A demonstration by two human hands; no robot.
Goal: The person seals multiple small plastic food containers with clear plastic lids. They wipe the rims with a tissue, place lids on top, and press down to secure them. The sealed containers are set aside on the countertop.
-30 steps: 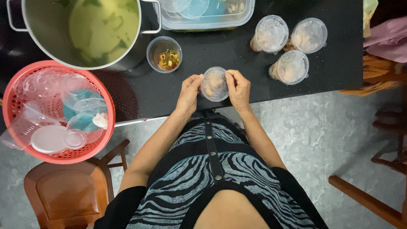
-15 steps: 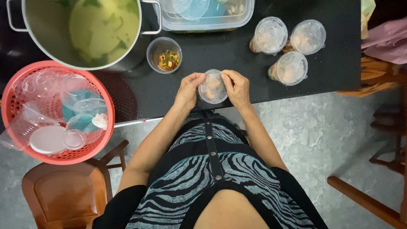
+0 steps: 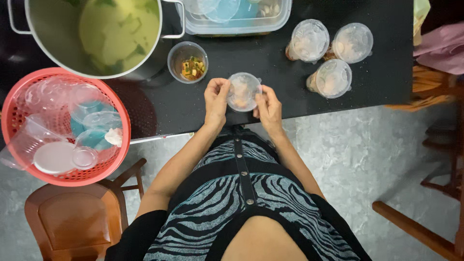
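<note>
A small clear plastic cup (image 3: 243, 91) with a clear lid and pale food inside stands near the front edge of the black table (image 3: 309, 104). My left hand (image 3: 216, 99) grips its left side, fingers pinching the lid's rim. On the cup's right side my right hand (image 3: 268, 108) holds it, thumb on the lid's edge. Three more lidded cups (image 3: 330, 47) stand grouped at the right of the table.
A big steel pot (image 3: 104, 34) of yellowish soup sits at the back left. An open small cup (image 3: 188, 61) of chopped bits stands beside it. A clear tub (image 3: 237, 14) lies behind. On a wooden stool (image 3: 72, 222) rests a red basket (image 3: 14, 116) of empty cups and lids.
The cup and both hands have shifted slightly up the table, away from the edge. My fingers have worked around the lid's rim.
</note>
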